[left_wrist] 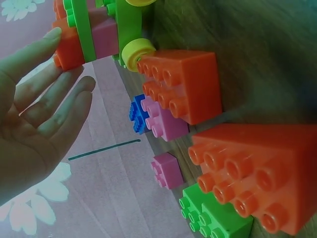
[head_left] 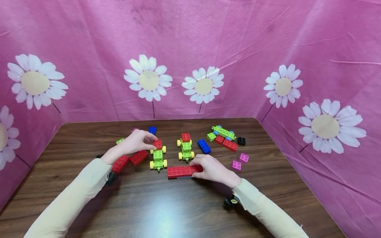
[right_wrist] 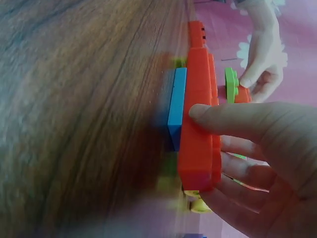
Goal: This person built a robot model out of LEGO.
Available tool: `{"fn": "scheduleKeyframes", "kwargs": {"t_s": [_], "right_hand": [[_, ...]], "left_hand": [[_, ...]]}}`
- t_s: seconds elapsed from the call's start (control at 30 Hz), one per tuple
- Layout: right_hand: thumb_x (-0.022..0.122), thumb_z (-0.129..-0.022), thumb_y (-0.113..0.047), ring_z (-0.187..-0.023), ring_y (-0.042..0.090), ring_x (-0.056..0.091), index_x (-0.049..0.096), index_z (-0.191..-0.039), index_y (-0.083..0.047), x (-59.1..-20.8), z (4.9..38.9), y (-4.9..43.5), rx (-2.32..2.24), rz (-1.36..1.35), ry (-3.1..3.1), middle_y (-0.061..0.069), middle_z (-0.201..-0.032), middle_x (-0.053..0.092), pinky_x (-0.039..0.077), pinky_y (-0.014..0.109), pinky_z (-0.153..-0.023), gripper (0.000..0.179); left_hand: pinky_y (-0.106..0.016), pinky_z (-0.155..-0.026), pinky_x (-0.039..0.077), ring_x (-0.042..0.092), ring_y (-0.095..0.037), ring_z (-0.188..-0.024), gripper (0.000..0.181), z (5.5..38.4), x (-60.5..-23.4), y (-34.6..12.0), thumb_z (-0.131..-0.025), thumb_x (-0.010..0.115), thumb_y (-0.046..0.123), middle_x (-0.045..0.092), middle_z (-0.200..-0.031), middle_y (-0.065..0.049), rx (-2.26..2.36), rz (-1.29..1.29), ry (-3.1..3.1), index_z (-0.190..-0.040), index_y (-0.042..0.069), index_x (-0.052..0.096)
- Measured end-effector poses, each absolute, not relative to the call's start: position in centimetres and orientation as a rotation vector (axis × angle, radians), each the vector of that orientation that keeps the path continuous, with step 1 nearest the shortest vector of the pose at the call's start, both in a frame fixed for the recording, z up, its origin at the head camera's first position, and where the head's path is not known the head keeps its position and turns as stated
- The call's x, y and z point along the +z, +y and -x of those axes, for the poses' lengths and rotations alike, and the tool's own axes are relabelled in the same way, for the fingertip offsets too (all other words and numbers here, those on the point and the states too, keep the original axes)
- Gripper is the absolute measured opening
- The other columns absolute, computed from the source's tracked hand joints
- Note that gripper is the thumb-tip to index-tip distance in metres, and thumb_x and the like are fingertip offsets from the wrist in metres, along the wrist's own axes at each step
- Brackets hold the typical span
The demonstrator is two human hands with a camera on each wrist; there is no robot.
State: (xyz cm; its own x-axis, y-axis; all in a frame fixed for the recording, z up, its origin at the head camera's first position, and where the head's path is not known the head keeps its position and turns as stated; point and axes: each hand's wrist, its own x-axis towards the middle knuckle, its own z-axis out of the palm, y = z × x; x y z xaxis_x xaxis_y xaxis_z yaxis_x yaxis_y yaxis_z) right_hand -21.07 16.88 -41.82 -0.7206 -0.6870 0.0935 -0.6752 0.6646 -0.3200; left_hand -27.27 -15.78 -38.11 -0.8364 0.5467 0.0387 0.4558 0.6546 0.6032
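Note:
My left hand [head_left: 137,142] pinches a red brick [head_left: 157,144] at the far end of a green toy car [head_left: 158,158] with yellow wheels. In the left wrist view, thumb and fingertips lie on either side of that red brick [left_wrist: 69,45]. My right hand [head_left: 212,168] grips the right end of a row of red bricks [head_left: 178,171], thumb on the near side and fingers behind. Under the row, a flat blue piece [right_wrist: 177,96] shows in the right wrist view. A second green car [head_left: 186,150] with a red brick stands between the hands, farther back.
Two red bricks [head_left: 139,157] lie left of the car, beside the left wrist. Blue bricks [head_left: 204,146] [head_left: 152,130] lie farther back. To the right are a green car base [head_left: 224,132], red bricks [head_left: 230,144], a black brick [head_left: 241,141] and pink bricks [head_left: 236,165].

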Motion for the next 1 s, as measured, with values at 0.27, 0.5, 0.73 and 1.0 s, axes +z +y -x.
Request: {"fn": "scheduleKeyframes", "kwargs": {"t_s": [0.27, 0.5, 0.73, 1.0], "right_hand": [[0.08, -0.083, -0.028, -0.092, 0.01, 0.063, 0.073, -0.112, -0.014, -41.7, 21.0, 17.3, -0.498, 1.183, 2.826, -0.001, -0.105, 0.071, 0.055, 0.025, -0.078, 0.034], [0.08, -0.083, -0.029, -0.091, 0.008, 0.062, 0.074, -0.111, -0.015, -41.7, 21.1, 17.6, -0.474, 1.18, 2.832, -0.003, -0.105, 0.071, 0.054, 0.023, -0.077, 0.032], [0.08, -0.082, -0.03, -0.087, 0.006, 0.06, 0.074, -0.109, -0.017, -41.8, 21.1, 17.8, -0.461, 1.169, 2.85, -0.005, -0.103, 0.07, 0.051, 0.021, -0.072, 0.031], [0.08, -0.081, -0.031, -0.084, 0.005, 0.059, 0.073, -0.109, -0.018, -41.9, 21.1, 18.0, -0.458, 1.179, 2.861, -0.006, -0.102, 0.07, 0.048, 0.019, -0.069, 0.031]], "left_hand": [[-0.043, -0.088, 0.059, 0.072, -0.028, -0.098, 0.035, 26.3, -38.1, -15.8, -0.084, 0.079, 0.019, 0.074, -0.11, -0.017, 0.943, -0.895, 2.689, -0.112, -0.001, 0.072], [-0.042, -0.085, 0.06, 0.071, -0.026, -0.095, 0.033, 25.4, -38.2, -16.0, -0.085, 0.078, 0.019, 0.075, -0.108, -0.015, 0.974, -0.927, 2.67, -0.111, 0.0, 0.072], [-0.043, -0.085, 0.059, 0.07, -0.026, -0.095, 0.034, 24.5, -38.2, -15.9, -0.084, 0.079, 0.021, 0.075, -0.109, -0.012, 0.973, -0.915, 2.647, -0.112, 0.003, 0.072], [-0.042, -0.081, 0.06, 0.068, -0.023, -0.09, 0.033, 23.9, -38.3, -15.8, -0.083, 0.079, 0.022, 0.076, -0.104, -0.009, 0.941, -0.964, 2.652, -0.11, 0.004, 0.073]]}}
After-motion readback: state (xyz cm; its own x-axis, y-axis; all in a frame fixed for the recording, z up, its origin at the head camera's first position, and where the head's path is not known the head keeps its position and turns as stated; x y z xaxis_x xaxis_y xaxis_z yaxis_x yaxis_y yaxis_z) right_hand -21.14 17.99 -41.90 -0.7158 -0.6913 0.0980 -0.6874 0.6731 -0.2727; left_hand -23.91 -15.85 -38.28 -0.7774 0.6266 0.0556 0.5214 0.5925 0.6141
